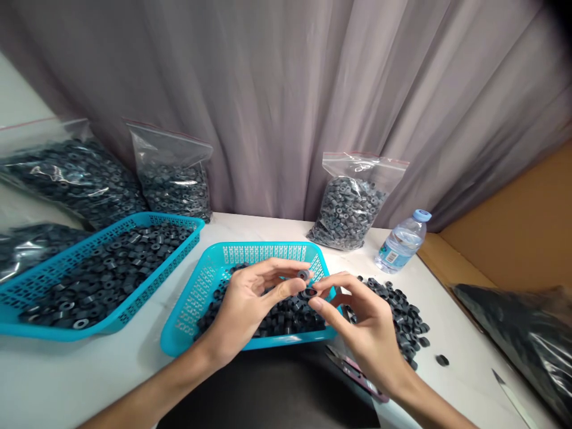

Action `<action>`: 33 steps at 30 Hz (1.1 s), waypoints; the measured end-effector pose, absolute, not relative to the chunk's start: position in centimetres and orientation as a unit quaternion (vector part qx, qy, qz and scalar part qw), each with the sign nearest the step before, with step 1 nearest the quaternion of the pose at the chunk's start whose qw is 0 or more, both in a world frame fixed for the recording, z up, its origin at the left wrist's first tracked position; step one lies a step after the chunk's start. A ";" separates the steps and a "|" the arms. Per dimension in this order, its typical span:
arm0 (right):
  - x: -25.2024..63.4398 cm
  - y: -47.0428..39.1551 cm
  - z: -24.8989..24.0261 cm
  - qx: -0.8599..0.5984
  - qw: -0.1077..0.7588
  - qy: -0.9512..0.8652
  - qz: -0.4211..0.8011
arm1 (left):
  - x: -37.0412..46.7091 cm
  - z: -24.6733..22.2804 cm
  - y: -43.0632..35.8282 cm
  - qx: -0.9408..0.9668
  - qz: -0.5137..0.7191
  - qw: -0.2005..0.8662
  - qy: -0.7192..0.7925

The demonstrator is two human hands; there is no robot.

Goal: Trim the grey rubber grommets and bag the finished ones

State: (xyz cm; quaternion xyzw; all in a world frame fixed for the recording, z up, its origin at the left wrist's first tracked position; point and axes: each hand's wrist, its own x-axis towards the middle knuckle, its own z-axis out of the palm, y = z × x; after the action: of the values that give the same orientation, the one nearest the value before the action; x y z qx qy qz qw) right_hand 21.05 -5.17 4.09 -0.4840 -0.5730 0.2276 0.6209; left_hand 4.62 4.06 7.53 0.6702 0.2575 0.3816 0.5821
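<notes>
My left hand [250, 301] pinches a small grey rubber bushing [304, 274] with a hole in it between thumb and forefinger. Close beside it, my right hand [364, 310] grips a black ring [311, 292] by the thumb and fingertips. The two pieces nearly meet; whether they touch I cannot tell. Both hands hover over a turquoise basket [183, 310] that holds many dark pieces [286, 319]. A loose heap of black rings [402, 316] lies right of the basket, partly behind my right hand.
Left stands a second turquoise basket [134, 310] full of bushings [111, 268]. Zip bags of pieces [348, 208] [172, 185] lean at the back. A water bottle [402, 241], pink-handled snips [357, 372], a pointed blade [509, 393] and a cardboard box [513, 208] are on the right.
</notes>
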 end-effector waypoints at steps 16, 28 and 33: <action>21.7 -5.1 4.5 -0.529 0.649 -0.499 0.221 | 5.4 7.5 2.5 0.488 0.314 0.767 0.274; 22.6 -4.1 3.8 -0.546 0.634 -0.471 0.280 | 5.3 7.6 2.1 0.421 0.304 0.805 0.288; 22.7 -4.3 3.7 -0.569 0.609 -0.515 0.200 | 5.3 7.4 2.3 0.406 0.283 0.821 0.285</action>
State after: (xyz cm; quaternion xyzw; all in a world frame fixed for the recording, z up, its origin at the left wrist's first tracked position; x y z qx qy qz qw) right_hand 22.66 -4.26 3.69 -0.5694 -0.5153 0.2001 0.6085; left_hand 5.27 2.28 7.35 0.4059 0.2853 0.2834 0.8207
